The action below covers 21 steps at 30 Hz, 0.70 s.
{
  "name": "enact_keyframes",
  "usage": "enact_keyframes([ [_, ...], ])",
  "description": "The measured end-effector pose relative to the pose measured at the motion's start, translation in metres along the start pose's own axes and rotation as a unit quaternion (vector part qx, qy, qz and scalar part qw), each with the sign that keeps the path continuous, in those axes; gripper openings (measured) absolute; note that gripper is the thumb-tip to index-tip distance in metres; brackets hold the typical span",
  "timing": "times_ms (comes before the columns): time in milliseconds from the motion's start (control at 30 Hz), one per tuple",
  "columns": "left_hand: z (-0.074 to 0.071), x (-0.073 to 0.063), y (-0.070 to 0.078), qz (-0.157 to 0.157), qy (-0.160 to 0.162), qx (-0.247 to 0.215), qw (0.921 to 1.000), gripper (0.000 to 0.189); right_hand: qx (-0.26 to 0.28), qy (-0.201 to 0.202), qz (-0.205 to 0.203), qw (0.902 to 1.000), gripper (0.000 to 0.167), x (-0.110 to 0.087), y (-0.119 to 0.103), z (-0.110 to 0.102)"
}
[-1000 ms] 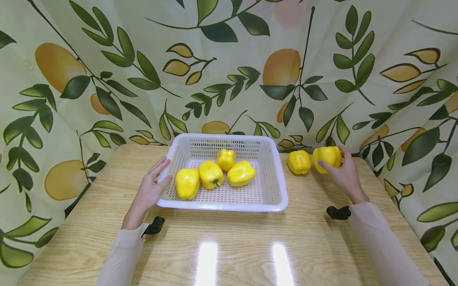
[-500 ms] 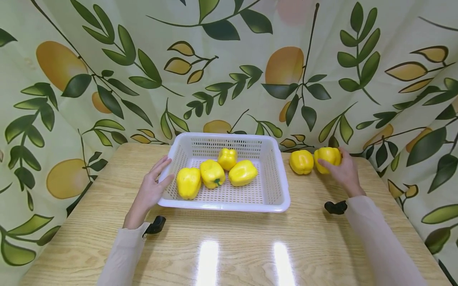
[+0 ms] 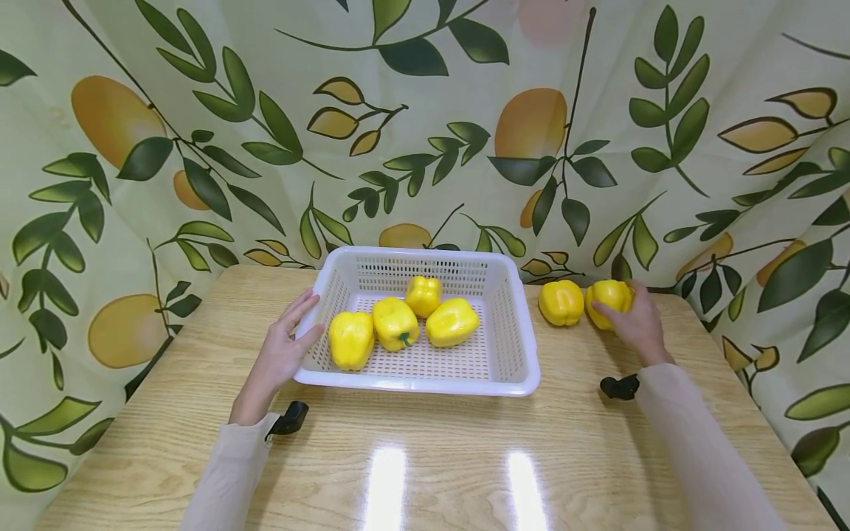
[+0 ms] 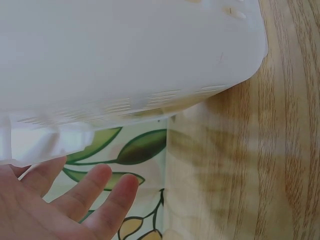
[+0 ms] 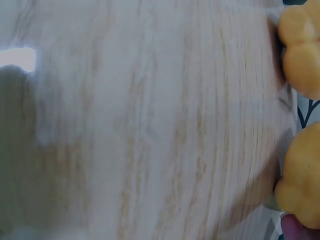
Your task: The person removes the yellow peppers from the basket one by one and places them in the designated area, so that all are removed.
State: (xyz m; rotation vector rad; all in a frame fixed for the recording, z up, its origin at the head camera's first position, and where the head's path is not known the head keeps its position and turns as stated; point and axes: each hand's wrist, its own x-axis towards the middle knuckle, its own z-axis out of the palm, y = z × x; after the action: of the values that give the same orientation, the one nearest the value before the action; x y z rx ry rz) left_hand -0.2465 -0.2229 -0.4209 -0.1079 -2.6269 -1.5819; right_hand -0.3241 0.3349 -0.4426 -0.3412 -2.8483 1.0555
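Note:
At the back right of the table, my right hand grips a yellow bell pepper between thumb and fingers. Another yellow bell pepper sits just left of it. In the right wrist view the held pepper shows at the right edge, a fingertip under it. My left hand rests at the left rim of a white plastic basket, thumb over the rim. The left wrist view shows its fingers extended and spread beside the basket's wall.
Inside the basket several yellow bell peppers lie toward its left and middle. The wooden table ends at a leaf-and-fruit patterned curtain behind. A black wrist device sticks out from the right sleeve, another from the left.
The pepper in my right hand has come down slightly onto the table beside the other pepper. The left hand and basket keep their places; the head view shifts slightly.

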Motion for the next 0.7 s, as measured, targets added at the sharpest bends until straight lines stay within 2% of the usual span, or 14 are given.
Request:
enact_keyframes([
  [267, 0.0006, -0.0003, -0.001, -0.008, -0.005, 0.004, 0.9999, 0.058, -0.022, -0.014, -0.009, 0.9996, 0.093, 0.0007, 0.0012, 0.0007],
  [533, -0.0003, 0.0002, -0.0002, 0.001, -0.002, 0.003, 1.0, 0.058, -0.032, -0.027, -0.037, 0.9984, 0.084, 0.0022, 0.0047, -0.0017],
  [700, -0.0009, -0.0001, -0.0006, 0.0, -0.001, 0.004, 1.0, 0.058, -0.018, -0.029, -0.027, 0.999, 0.087, 0.0007, 0.0026, -0.0014],
])
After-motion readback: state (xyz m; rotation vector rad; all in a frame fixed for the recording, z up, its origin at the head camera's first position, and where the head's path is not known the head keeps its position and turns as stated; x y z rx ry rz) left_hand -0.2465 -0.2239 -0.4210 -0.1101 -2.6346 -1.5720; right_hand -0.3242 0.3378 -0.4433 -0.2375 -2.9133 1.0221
